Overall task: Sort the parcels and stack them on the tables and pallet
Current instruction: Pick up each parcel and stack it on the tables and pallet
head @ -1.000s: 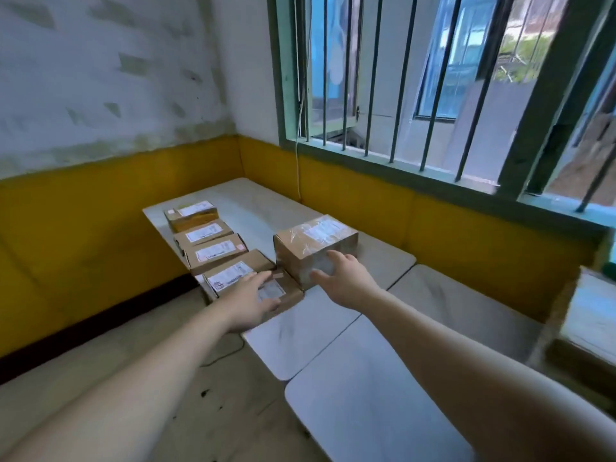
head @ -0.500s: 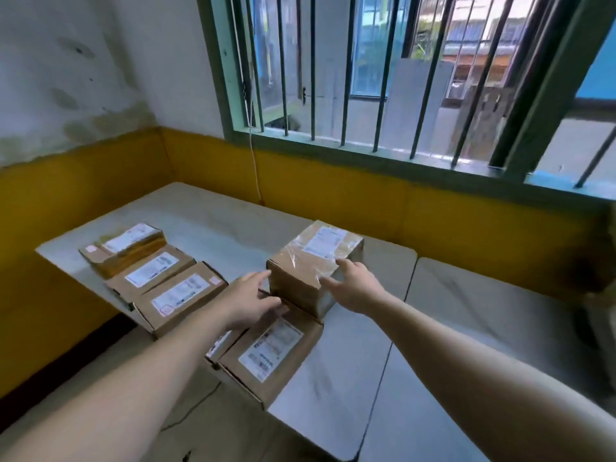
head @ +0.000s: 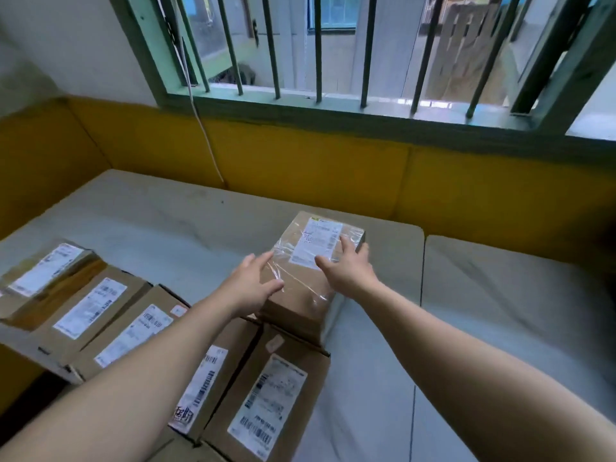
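A boxy brown cardboard parcel [head: 300,295], bound in glossy, wrinkled clear tape [head: 279,261] and bearing a white printed shipping label [head: 316,245] on its top face, stands on a pale grey table [head: 166,228]. It sits close to the table's right edge and well in from the far edge. Just beyond that right edge, a second table [head: 516,295] of the same matt grey butts up against the first.

A row of flat cardboard cartons [head: 100,305], each with a white barcode label, runs along the table's near left edge. The nearest carton [head: 270,391] lies just in front of the boxy parcel, and the left forearm crosses over the one beside it.

The left hand [head: 253,285] lies against the parcel's left side with fingers straight and spread. The right hand [head: 350,271] rests on its top at the right, fingers splayed over the label's edge. Neither hand curls round the box.

Behind, a white cable [head: 203,128] hangs down a yellow wall [head: 333,161] below green window bars [head: 316,48].
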